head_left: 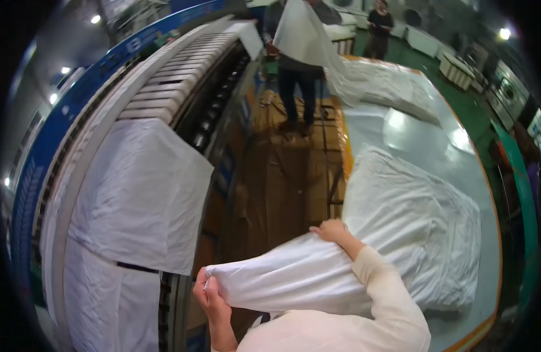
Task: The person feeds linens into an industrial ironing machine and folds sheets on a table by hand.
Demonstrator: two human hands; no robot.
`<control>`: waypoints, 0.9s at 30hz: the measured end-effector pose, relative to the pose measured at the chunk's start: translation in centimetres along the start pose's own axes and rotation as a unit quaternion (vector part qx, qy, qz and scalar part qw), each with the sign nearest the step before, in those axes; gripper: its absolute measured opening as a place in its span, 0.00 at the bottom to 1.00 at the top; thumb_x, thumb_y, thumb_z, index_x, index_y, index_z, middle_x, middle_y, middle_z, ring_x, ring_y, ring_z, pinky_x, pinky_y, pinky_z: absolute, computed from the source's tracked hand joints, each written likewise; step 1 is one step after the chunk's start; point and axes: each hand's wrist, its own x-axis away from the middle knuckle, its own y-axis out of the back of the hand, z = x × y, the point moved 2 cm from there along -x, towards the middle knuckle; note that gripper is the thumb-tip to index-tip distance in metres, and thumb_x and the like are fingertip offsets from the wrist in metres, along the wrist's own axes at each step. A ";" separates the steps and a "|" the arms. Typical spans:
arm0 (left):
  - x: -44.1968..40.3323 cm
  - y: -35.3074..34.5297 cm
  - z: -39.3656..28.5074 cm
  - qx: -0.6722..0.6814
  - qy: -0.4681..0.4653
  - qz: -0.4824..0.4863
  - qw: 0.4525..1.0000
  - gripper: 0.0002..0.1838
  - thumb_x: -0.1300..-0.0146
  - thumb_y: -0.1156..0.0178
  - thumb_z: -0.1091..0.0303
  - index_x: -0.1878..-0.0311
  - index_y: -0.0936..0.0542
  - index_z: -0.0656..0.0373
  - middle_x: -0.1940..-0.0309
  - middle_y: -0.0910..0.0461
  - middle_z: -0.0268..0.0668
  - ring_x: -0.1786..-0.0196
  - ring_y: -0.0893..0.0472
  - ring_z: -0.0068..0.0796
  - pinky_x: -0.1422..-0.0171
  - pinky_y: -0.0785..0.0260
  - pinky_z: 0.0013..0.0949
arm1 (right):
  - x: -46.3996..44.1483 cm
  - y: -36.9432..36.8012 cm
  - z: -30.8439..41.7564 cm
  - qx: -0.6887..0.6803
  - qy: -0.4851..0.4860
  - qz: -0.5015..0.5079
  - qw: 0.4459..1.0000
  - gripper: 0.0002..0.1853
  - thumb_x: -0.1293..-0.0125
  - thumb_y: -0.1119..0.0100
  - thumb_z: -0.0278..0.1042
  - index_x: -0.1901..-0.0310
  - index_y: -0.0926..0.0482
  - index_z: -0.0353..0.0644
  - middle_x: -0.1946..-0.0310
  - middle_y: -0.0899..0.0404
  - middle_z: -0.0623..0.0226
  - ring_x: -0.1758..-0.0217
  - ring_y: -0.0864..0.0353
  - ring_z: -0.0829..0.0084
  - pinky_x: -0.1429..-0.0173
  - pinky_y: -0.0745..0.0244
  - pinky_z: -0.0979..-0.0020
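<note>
L hand [212, 298], 7 o'clock: grip closed on white cloth [288, 274] end. R hand [333, 230], 4 o'clock: grip appears closed on upper edge. Cloth at 6 o'clock, betw. hands, beside table [393, 130]. Step: prob. spreading; next move calls for firm edge hold.

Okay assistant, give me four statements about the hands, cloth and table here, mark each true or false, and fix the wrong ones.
1. The left hand and right hand both hold a white fabric sheet. True.
2. A person in dark trousers stands between the long beige-slatted machine and the pale-blue, orange-edged table. True.
3. The table is bare. False: crumpled white cloth lies piled on it.
4. The left hand is nearer the table. False: the right hand is.
</note>
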 end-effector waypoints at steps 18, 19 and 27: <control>-2.4 29.1 -0.5 -0.169 -0.181 -0.349 0.904 0.14 0.28 0.46 0.61 0.64 0.26 0.62 0.73 0.29 0.27 0.71 0.36 0.13 0.67 0.42 0.21 | 10.8 24.6 25.6 -0.488 0.458 -0.327 0.667 0.11 0.35 0.39 0.30 0.55 0.30 0.43 0.59 0.29 0.73 0.59 0.33 0.83 0.53 0.38 0.80; -2.2 29.9 -0.8 -0.161 -0.182 -0.377 0.894 0.14 0.28 0.46 0.60 0.65 0.26 0.62 0.74 0.29 0.26 0.72 0.37 0.13 0.67 0.43 0.20 | 12.0 25.2 27.3 -0.462 0.483 -0.349 0.657 0.12 0.35 0.40 0.29 0.53 0.30 0.42 0.59 0.29 0.72 0.58 0.32 0.82 0.52 0.37 0.80; -0.2 38.8 -4.6 -0.331 -0.311 -0.557 0.696 0.21 0.25 0.51 0.57 0.71 0.29 0.64 0.76 0.30 0.32 0.75 0.33 0.21 0.68 0.38 0.25 | 15.8 24.8 33.6 -0.545 0.531 -0.315 0.567 0.27 0.36 0.41 0.28 0.37 0.36 0.36 0.53 0.29 0.65 0.51 0.27 0.75 0.43 0.31 0.72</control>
